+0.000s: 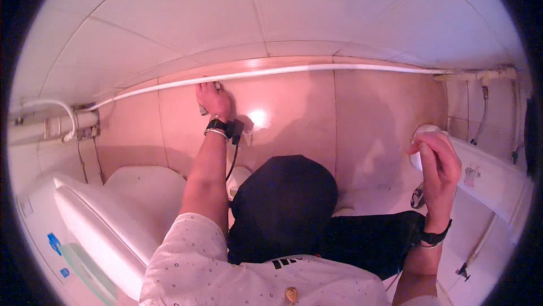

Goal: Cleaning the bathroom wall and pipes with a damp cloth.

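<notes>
My left hand (214,100) is low over the beige tiles, close to the long white pipe. Its fingers are bent around a small greyish, cloth-like piece (203,110), mostly hidden by the hand. At the right, my right hand (440,164) has its fingers curled together against the rounded end of a white fixture (416,160). Whether those fingers grip that end or only rest on it is hard to make out.
A white pipe (271,74) runs along the base of the tiled wall. To the left are a white toilet bowl (141,184) and a white raised panel (102,229). Pipe fittings (486,74) and thin hoses are at the right. My black-trousered knee (283,204) is in the middle.
</notes>
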The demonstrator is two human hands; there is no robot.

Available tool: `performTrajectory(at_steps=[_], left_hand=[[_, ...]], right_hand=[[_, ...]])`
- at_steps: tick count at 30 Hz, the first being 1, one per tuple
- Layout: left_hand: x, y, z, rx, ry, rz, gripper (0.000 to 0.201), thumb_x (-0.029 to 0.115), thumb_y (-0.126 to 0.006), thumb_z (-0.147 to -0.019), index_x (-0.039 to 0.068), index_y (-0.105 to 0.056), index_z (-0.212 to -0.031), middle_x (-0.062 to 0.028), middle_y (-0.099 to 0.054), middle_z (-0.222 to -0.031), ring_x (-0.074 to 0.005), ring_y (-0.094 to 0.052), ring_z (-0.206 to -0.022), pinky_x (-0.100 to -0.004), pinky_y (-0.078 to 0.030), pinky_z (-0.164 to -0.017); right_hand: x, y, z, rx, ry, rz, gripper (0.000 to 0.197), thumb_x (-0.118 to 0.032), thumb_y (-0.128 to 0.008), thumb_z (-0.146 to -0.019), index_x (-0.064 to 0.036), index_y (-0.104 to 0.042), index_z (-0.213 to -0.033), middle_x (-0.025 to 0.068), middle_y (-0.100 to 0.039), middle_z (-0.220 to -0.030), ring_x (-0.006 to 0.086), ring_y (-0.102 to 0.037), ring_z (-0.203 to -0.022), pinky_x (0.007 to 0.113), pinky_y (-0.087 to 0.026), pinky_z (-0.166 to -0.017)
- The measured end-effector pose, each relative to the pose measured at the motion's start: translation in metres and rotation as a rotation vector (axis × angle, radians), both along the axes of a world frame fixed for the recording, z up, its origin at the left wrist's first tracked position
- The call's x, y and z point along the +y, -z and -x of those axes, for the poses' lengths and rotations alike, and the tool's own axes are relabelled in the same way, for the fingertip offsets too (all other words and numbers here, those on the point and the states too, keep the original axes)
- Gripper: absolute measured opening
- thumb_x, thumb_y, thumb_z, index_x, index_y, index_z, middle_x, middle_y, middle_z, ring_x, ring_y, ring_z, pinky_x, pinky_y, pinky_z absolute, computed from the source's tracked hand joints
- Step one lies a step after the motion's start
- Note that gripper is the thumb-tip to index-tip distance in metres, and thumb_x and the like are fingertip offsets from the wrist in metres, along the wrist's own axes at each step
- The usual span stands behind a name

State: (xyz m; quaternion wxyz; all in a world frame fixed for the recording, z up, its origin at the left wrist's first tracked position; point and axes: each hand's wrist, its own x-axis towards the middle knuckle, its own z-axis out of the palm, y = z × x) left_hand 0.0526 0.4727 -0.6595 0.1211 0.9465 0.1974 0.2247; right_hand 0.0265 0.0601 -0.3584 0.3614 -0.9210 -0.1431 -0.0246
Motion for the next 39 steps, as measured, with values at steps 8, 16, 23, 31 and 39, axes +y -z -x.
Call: performTrajectory(at_steps=[8, 16, 23, 31, 39], left_hand=[[-0.136, 0.015, -0.041, -0.128, 0.285, 0.246, 0.036, 0.001, -0.052, -0.071, 0.004, -0.057, -0.107, -0.0143, -0.056, -0.110, -0.0351, -0.045, -0.110, -0.0429, -0.034, -0.095], [-0.221, 0.015, -0.077, 0.066, 0.732, 0.431, 0.046, -0.001, -0.052, -0.064, 0.006, -0.058, -0.109, -0.0163, -0.056, -0.110, -0.0346, -0.044, -0.113, -0.0423, -0.034, -0.096], [-0.251, 0.029, -0.055, 0.290, 1.153, 0.671, 0.040, -0.003, -0.052, -0.068, 0.006, -0.059, -0.106, -0.0140, -0.055, -0.113, -0.0308, -0.046, -0.112, -0.0361, -0.035, -0.097], [-0.189, -0.049, -0.025, 0.805, 0.664, 1.442, 0.041, -0.001, -0.051, -0.075, 0.005, -0.053, -0.116, -0.0087, -0.051, -0.122, -0.0185, -0.049, -0.107, -0.0286, -0.040, -0.090], [-0.177, -0.004, 0.004, 0.340, 0.921, 0.553, 0.035, 0.008, -0.061, -0.075, 0.005, -0.052, -0.109, -0.0125, -0.053, -0.109, -0.0270, -0.050, -0.104, -0.0331, -0.040, -0.091]], right_hand=[[-0.033, 0.009, 0.004, 0.076, 0.039, -0.020, 0.012, 0.002, -0.048, -0.083, 0.0027, -0.057, -0.092, 0.0091, -0.055, -0.080, 0.0162, -0.056, -0.070, 0.025, -0.042, -0.064], [-0.054, 0.008, 0.020, 0.101, 0.206, -0.092, 0.009, 0.001, -0.058, -0.078, 0.0005, -0.060, -0.087, 0.0102, -0.059, -0.074, 0.0201, -0.058, -0.069, 0.028, -0.046, -0.063], [-0.060, 0.008, 0.022, -0.005, 0.046, 0.023, 0.011, 0.002, -0.053, -0.080, 0.0022, -0.058, -0.090, 0.0086, -0.057, -0.076, 0.0149, -0.055, -0.069, 0.025, -0.043, -0.063], [-0.070, 0.003, 0.030, 0.001, 0.111, -0.056, 0.011, -0.006, -0.060, -0.078, -0.0029, -0.061, -0.088, 0.0111, -0.061, -0.080, 0.0249, -0.059, -0.071, 0.031, -0.047, -0.062], [-0.065, 0.010, 0.027, 0.029, 0.083, -0.074, 0.011, -0.006, -0.060, -0.078, -0.0028, -0.061, -0.088, 0.0117, -0.060, -0.082, 0.0268, -0.059, -0.074, 0.031, -0.048, -0.064]])
